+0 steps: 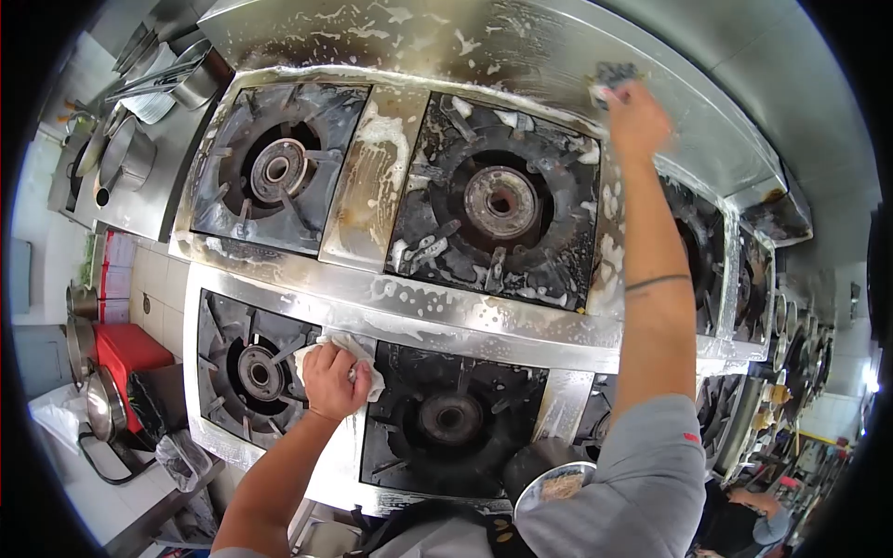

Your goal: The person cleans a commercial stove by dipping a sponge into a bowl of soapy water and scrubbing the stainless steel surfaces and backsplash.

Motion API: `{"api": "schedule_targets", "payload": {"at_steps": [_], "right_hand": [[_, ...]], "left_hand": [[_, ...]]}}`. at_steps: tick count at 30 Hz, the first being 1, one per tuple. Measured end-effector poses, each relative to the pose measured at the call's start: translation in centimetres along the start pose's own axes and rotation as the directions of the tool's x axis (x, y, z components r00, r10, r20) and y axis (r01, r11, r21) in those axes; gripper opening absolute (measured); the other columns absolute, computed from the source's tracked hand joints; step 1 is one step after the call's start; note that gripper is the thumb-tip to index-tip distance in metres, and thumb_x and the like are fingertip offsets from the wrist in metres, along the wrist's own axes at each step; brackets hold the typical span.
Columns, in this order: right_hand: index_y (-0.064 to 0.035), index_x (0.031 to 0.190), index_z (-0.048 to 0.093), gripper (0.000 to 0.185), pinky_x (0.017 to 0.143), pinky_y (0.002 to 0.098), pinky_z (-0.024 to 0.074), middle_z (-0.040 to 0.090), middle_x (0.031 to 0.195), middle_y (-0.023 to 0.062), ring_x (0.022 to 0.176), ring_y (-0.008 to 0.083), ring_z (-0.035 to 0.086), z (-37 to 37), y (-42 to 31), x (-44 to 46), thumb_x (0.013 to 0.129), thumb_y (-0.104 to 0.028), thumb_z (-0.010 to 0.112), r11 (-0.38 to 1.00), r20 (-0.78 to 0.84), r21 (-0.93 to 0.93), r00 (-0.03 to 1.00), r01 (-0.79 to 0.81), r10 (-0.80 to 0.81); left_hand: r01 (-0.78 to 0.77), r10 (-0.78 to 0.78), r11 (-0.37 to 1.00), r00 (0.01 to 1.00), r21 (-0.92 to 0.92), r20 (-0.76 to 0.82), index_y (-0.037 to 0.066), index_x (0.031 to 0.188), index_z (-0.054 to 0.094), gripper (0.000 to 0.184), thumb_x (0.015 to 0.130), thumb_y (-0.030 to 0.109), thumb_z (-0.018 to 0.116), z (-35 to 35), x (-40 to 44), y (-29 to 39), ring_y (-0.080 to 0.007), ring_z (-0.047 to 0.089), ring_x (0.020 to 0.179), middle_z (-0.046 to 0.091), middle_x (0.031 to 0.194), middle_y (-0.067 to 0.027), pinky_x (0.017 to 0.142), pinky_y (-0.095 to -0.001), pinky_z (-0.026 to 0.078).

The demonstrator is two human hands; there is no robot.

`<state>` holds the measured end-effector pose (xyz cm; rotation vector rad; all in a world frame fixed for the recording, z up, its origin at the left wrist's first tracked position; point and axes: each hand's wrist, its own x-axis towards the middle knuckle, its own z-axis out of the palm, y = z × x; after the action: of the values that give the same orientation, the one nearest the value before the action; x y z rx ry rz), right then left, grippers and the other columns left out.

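Note:
My left hand [337, 379] is closed round a white cloth [379, 372], resting on the steel strip between two front burners of the stove [446, 307]. My right hand [640, 121], slightly blurred, reaches up to the steel backsplash [549, 46] and presses a grey scrubbing pad [616, 73] against it. White foam streaks the backsplash and spots the steel around the back burners. The large back burner [500, 203] lies left of my right forearm, its black grate dotted with suds.
Metal pots [127, 153] stand on a counter at the upper left. A red box [130, 358] is at the lower left. A pot [558, 485] with light brown contents sits at the stove's front edge. Another person [749, 521] is at the lower right.

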<state>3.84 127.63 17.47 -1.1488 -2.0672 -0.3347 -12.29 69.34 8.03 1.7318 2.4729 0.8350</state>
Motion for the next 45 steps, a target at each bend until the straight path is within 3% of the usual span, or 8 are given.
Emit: {"api": "schedule_targets", "payload": {"at_steps": [15, 21, 25, 27, 31, 38, 41, 45], "right_hand": [[-0.0136, 0.085, 0.069, 0.032, 0.074, 0.0475, 0.0537, 0.074, 0.091, 0.0096, 0.084, 0.0299, 0.071, 0.2, -6.3, 1.4, 0.085, -0.044, 0.078, 0.981, 0.038, 0.188, 0.999, -0.039, 0.033], [-0.0143, 0.09, 0.073, 0.038, 0.074, 0.0439, 0.0549, 0.075, 0.085, 0.0088, 0.08, 0.0304, 0.072, -2.3, 7.3, 0.5, 0.077, -0.049, 0.083, 0.946, 0.058, 0.116, 0.953, -0.302, 0.297], [-0.0153, 0.09, 0.076, 0.037, 0.073, 0.0436, 0.0547, 0.074, 0.083, 0.0098, 0.079, 0.0332, 0.071, -0.6, -0.6, 1.3, 0.078, -0.049, 0.081, 0.863, -0.086, 0.457, 0.955, -0.214, 0.282], [-0.013, 0.09, 0.073, 0.023, 0.073, 0.0458, 0.0562, 0.074, 0.092, 0.0124, 0.085, 0.035, 0.073, 2.0, -7.4, 2.5, 0.092, -0.036, 0.07, 0.964, -0.02, 0.258, 0.998, 0.061, -0.058], [-0.0104, 0.09, 0.069, 0.04, 0.074, 0.0512, 0.0531, 0.073, 0.089, 0.0121, 0.085, 0.0374, 0.071, 1.4, -9.7, 3.1, 0.086, -0.05, 0.074, 0.98, 0.156, 0.154, 0.976, 0.126, -0.15], [-0.0118, 0.088, 0.071, 0.048, 0.07, 0.045, 0.0529, 0.073, 0.081, 0.0096, 0.079, 0.0301, 0.071, -0.9, 7.6, -3.5, 0.084, -0.06, 0.071, 0.991, 0.221, -0.007, 0.967, -0.13, 0.129], [-0.0106, 0.087, 0.069, 0.005, 0.075, 0.0462, 0.0561, 0.072, 0.091, 0.0134, 0.089, 0.0338, 0.072, 2.1, -2.9, -2.0, 0.086, -0.015, 0.066, 0.979, 0.272, -0.046, 0.945, 0.198, -0.179], [-0.0117, 0.093, 0.07, 0.008, 0.079, 0.0462, 0.0567, 0.073, 0.096, 0.012, 0.094, 0.0334, 0.072, 0.5, -5.7, -0.9, 0.087, -0.015, 0.064, 0.962, 0.288, 0.077, 0.918, 0.261, -0.272]], "left_hand": [[-0.063, 0.063, 0.998, 0.998, 0.023, 0.005, 0.008, 0.078, 0.056, 0.016, 0.08, 0.019, 0.068, 0.2, 0.4, 0.6, -0.0363, 0.054, 0.073, 0.054, 0.078, -0.0133, 0.068, -0.0477, 0.04], [-0.002, 0.002, 1.0, 1.0, -0.003, -0.011, 0.007, 0.077, 0.055, 0.016, 0.081, 0.017, 0.067, 0.4, 0.3, 0.1, -0.0378, 0.052, 0.074, 0.052, 0.079, -0.0151, 0.069, -0.0482, 0.039], [-0.023, 0.023, 1.0, 1.0, 0.013, 0.009, 0.008, 0.077, 0.055, 0.016, 0.08, 0.018, 0.068, 0.1, 0.5, 0.5, -0.0368, 0.052, 0.073, 0.053, 0.078, -0.0142, 0.068, -0.0475, 0.04], [-0.058, 0.058, 0.998, 0.998, 0.022, 0.004, 0.009, 0.077, 0.055, 0.016, 0.079, 0.018, 0.069, 0.4, 0.4, 0.6, -0.0361, 0.053, 0.071, 0.053, 0.076, -0.0133, 0.067, -0.0475, 0.04], [-0.052, 0.053, 0.998, 0.998, 0.023, -0.03, 0.008, 0.078, 0.055, 0.017, 0.08, 0.019, 0.068, 0.7, 0.3, 0.4, -0.0363, 0.052, 0.071, 0.052, 0.077, -0.0135, 0.067, -0.0478, 0.04], [-0.021, 0.021, 0.999, 1.0, 0.027, 0.001, 0.007, 0.078, 0.055, 0.017, 0.08, 0.019, 0.068, 0.5, 0.5, 0.3, -0.0371, 0.052, 0.072, 0.052, 0.078, -0.0141, 0.069, -0.0481, 0.04], [-0.069, 0.069, 0.997, 0.998, 0.045, 0.01, 0.007, 0.078, 0.054, 0.018, 0.081, 0.019, 0.067, 0.7, 0.4, 0.3, -0.0374, 0.051, 0.072, 0.052, 0.078, -0.0149, 0.068, -0.0483, 0.039], [-0.068, 0.068, 0.997, 0.998, 0.045, 0.0, 0.007, 0.079, 0.054, 0.019, 0.082, 0.02, 0.067, 0.7, 0.2, 0.5, -0.0376, 0.051, 0.072, 0.051, 0.078, -0.0157, 0.067, -0.0482, 0.038]]}}
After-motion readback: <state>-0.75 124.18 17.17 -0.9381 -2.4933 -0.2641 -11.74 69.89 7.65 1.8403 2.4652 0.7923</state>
